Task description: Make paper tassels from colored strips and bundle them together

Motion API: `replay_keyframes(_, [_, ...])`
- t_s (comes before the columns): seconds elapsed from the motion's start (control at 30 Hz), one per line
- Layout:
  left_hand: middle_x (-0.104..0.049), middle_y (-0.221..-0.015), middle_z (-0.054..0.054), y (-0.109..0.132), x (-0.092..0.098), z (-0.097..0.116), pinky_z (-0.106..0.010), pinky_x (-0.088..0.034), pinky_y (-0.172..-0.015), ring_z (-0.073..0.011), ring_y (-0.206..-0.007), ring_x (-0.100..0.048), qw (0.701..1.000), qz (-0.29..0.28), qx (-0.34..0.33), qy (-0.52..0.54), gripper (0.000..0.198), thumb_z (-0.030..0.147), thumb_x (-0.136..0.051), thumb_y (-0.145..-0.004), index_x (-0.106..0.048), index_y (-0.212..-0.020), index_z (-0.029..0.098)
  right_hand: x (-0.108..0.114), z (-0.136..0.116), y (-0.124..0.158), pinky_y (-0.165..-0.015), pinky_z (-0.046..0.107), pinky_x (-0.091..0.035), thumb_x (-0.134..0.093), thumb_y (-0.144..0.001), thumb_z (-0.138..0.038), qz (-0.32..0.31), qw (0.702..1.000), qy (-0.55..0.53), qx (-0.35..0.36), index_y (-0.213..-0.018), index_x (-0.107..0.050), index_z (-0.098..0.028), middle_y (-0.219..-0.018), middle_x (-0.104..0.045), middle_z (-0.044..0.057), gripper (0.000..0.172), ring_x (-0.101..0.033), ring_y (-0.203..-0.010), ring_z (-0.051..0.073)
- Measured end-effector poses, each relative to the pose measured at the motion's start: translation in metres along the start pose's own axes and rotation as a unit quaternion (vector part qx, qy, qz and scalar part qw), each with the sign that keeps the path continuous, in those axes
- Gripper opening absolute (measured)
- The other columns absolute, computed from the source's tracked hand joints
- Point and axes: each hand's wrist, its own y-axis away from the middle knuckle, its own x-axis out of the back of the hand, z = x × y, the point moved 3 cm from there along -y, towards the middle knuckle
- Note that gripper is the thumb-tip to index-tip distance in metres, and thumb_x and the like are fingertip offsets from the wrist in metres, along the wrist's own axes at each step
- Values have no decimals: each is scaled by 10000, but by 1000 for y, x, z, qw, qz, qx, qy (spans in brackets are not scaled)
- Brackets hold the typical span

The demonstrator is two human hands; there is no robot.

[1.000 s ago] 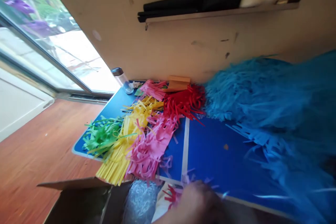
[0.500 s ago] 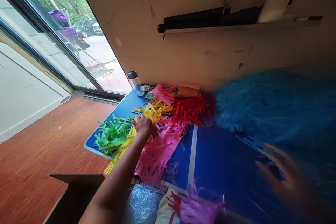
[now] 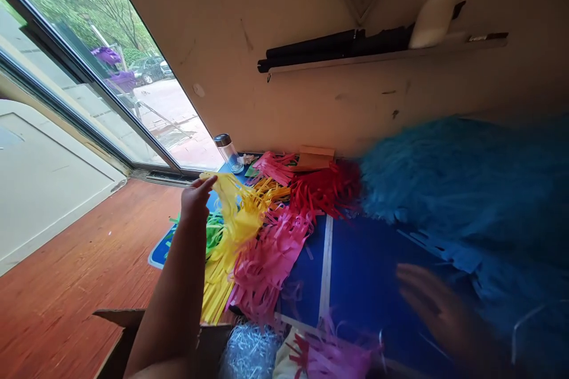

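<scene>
The yellow fringe-cut paper strip (image 3: 237,219) will probably handle as very light, limp and easy to tear. Its cut tails are likely to snag on neighbouring fringes, so the uncut band along one edge is the soundest place to hold it. The left hand (image 3: 195,198), left of centre, is closed on that upper end. The strip hangs from it in a drooping curve down to the blue table top (image 3: 368,266), between the green paper fringe (image 3: 213,234) and the pink paper fringe (image 3: 267,260). It is bright yellow and matte, with narrow parallel tails. The right hand (image 3: 433,308), blurred at lower right, is spread wide and holds nothing, near the large mass of blue paper fringe (image 3: 466,189).
</scene>
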Motion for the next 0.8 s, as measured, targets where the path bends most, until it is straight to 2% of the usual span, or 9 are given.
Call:
replay_keyframes(0.1, [-527,-569,33,-3,7,29,-254,-394,-549,-103,-538,-462,996,42,-54,55,394,561,-638,-613,-583,-681,177,-6,0,2,-876,355,-600,-530,-942,-504,1,1000,-23,2,-1093,-703,-306,-1162,-701,60,303,-694,-1040,239])
replay_keyframes(0.2, [-500,-587,39,2,1,65,-261,-387,-548,-100,-537,-438,990,42,-121,62,351,537,-608,-671,-539,-653,193,-11,-6,-2,-876,361,-601,-533,-938,-507,15,999,-52,1,-1050,-720,-302,-1110,-721,61,299,-707,-1004,241])
replay_keyframes(0.3, [-542,-639,13,41,-35,95,-282,-428,-607,-127,-611,-497,977,-39,-208,20,303,463,-640,-711,-527,-614,199,-14,-30,-8,-906,375,-582,-545,-945,-468,37,997,-74,6,-1003,-725,-294,-1056,-734,61,257,-712,-972,237])
replay_keyframes(0.37, [-623,-722,-21,98,-78,102,-313,-477,-714,-169,-742,-575,949,-151,-276,-22,279,395,-728,-680,-560,-583,195,-12,-54,-11,-888,366,-580,-543,-957,-412,76,992,-99,21,-978,-711,-278,-993,-739,61,216,-716,-922,225])
replay_keyframes(0.43, [-679,-797,-45,174,-126,94,-338,-503,-767,-194,-814,-616,904,-266,-328,-61,215,357,-729,-738,-625,-637,198,-7,-78,-10,-821,329,-585,-523,-973,-331,130,982,-132,42,-986,-679,-256,-930,-731,58,173,-708,-876,204])
replay_keyframes(0.5, [-699,-867,-50,249,-166,73,-360,-524,-792,-195,-854,-643,852,-365,-363,-97,164,338,-701,-804,-675,-778,178,-3,-95,-7,-787,312,-572,-524,-969,-267,163,973,-140,79,-1031,-647,-241,-913,-718,56,141,-690,-869,193])
replay_keyframes(0.57, [-697,-1002,-51,304,-193,48,-387,-533,-829,-183,-910,-649,806,-430,-384,-131,168,309,-628,-891,-670,-958,161,-4,-100,-1,-812,322,-551,-556,-949,-230,139,978,-114,104,-1055,-635,-234,-928,-709,51,132,-674,-880,189])
replay_keyframes(0.67, [-729,-976,-58,339,-210,17,-363,-528,-847,-233,-960,-657,769,-490,-389,-132,173,112,-615,-808,-713,-924,195,-14,-82,12,-780,305,-536,-551,-945,-194,74,992,-86,62,-965,-643,-224,-894,-696,38,99,-664,-835,172])
replay_keyframes(0.8, [-743,-1003,-85,332,-207,-2,-390,-514,-920,-263,-1024,-649,791,-508,-335,-64,282,98,-574,-745,-729,-940,229,-38,-50,27,-806,346,-532,-535,-927,-189,29,998,-44,-21,-958,-654,-209,-972,-698,66,124,-660,-910,210])
